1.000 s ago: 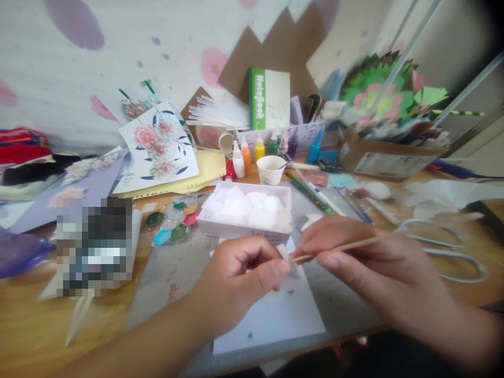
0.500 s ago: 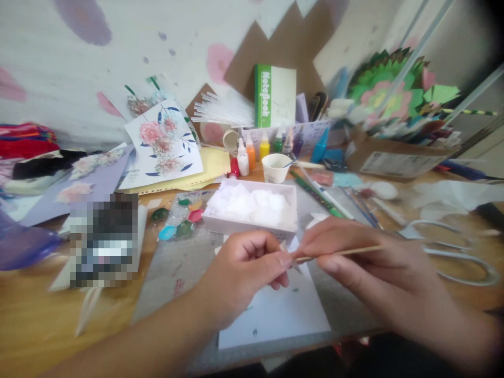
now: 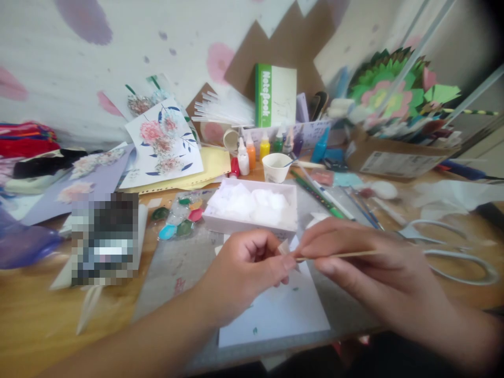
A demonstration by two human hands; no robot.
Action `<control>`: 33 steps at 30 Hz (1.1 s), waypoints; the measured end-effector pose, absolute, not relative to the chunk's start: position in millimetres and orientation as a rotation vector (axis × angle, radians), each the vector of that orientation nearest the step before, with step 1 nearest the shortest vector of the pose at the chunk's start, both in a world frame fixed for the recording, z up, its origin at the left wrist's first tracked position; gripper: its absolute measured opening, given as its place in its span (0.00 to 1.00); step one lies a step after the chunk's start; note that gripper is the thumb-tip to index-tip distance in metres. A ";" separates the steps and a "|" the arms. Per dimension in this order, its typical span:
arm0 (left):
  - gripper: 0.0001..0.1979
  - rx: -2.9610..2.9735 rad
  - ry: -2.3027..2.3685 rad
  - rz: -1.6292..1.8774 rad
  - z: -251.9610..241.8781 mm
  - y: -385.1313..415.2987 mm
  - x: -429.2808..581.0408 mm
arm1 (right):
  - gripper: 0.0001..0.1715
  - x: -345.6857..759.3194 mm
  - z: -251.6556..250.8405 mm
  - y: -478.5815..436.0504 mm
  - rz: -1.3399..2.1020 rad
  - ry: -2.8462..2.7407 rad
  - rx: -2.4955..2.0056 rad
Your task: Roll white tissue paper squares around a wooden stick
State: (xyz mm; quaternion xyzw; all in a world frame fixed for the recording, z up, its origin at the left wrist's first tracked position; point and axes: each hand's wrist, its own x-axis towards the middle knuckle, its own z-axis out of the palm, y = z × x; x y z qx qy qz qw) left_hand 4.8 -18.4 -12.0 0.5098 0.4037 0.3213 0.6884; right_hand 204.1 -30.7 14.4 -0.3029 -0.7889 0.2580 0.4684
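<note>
Over a white sheet of paper [image 3: 271, 320] with small green marks, both hands meet at their fingertips. My right hand [image 3: 378, 278] is closed on a thin wooden stick [image 3: 356, 254], which lies nearly level and points left. Thumb and fingers of my left hand [image 3: 246, 275] pinch a small pale piece of paper-like material [image 3: 283, 247] at the stick's left end. The fingertips hide that end, so I cannot tell whether the piece is wrapped around it or only touching.
A white box [image 3: 252, 223] of fluffy white material stands behind the hands. A paint palette [image 3: 179, 220] lies left of it, a paper cup [image 3: 275, 168] behind. Scissors [image 3: 464, 265] lie right, beside brushes and pencils [image 3: 315, 189]. Paint bottles [image 3: 264, 146] line the back. A grey mat [image 3: 169, 278] lies underneath.
My left fingertips have shifted slightly to the right along the stick. The stick now lies a little more level, and more of the pale piece shows.
</note>
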 end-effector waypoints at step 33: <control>0.11 1.060 0.916 0.790 -10.1 -15.1 7.1 | 0.09 209.0 2.4 -26.3 0.744 -1.731 -0.827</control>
